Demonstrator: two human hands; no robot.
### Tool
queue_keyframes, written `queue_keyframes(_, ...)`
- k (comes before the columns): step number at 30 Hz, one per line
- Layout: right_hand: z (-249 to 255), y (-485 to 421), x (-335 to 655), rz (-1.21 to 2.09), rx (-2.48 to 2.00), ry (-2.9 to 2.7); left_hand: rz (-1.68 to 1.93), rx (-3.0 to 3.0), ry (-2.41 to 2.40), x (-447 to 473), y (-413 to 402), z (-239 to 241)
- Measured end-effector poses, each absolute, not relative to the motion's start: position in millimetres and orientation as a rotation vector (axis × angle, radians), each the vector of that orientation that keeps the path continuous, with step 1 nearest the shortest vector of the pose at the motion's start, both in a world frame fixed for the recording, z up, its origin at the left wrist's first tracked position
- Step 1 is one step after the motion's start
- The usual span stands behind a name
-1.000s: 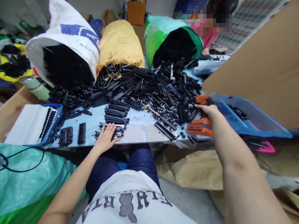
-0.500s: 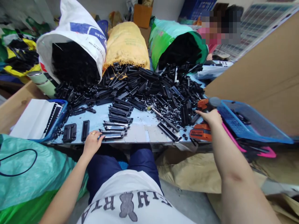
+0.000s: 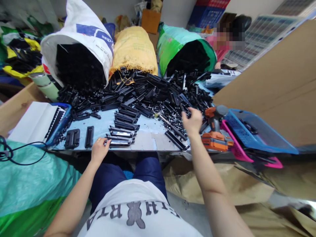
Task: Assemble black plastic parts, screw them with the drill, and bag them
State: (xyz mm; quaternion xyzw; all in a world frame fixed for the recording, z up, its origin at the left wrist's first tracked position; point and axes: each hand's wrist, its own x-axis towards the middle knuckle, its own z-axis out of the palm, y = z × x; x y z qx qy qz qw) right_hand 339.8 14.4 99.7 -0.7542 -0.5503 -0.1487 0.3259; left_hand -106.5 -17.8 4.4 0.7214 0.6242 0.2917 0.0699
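Observation:
My left hand (image 3: pixel 99 149) rests at the near edge of the blue table (image 3: pixel 145 133), its fingers pinching the end of a black plastic strip (image 3: pixel 120 142), the nearest in a row of strips (image 3: pixel 124 123). My right hand (image 3: pixel 192 120) hovers over the heap of black plastic parts (image 3: pixel 158 90), with curled fingers reaching into it; whether it holds anything is hidden. An orange cordless drill (image 3: pixel 215 131) stands upright just right of that hand, untouched.
A white sack (image 3: pixel 81 36), a yellow sack (image 3: pixel 133 46) and a green sack (image 3: pixel 182 42) lie behind the heap. Blue basket (image 3: pixel 254 131) over a pink one at right, under a cardboard sheet (image 3: pixel 276 75). Two black brackets (image 3: pixel 79 138) and a blue tray (image 3: pixel 58 126) at left. Another person sits far right.
My right hand let go of the orange drill and moved left onto the heap of parts. My left hand slid from flat on the strips to their left end.

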Motion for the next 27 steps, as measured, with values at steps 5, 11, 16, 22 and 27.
queue_keyframes(5,70.3,82.0,190.8,0.165,-1.688,-2.192,0.927,2.084,1.956,-98.7,-27.2,16.8)
queue_keyframes(11,70.4,147.8,117.9,0.372,-1.677,-2.488,1.126,1.222,1.635,-71.6,-65.8,26.9)
queue_keyframes(16,94.3,176.4,120.6,0.59,-1.639,-2.608,1.001,0.259,1.162,-52.8,-75.1,24.8)
queue_keyframes(22,90.7,169.4,105.6,1.173,-1.722,-2.479,1.074,0.018,1.105,-38.6,-42.2,40.1)
queue_keyframes(27,80.4,133.7,113.2,1.434,-1.726,-2.302,1.306,0.077,1.121,-19.5,-39.4,31.4)
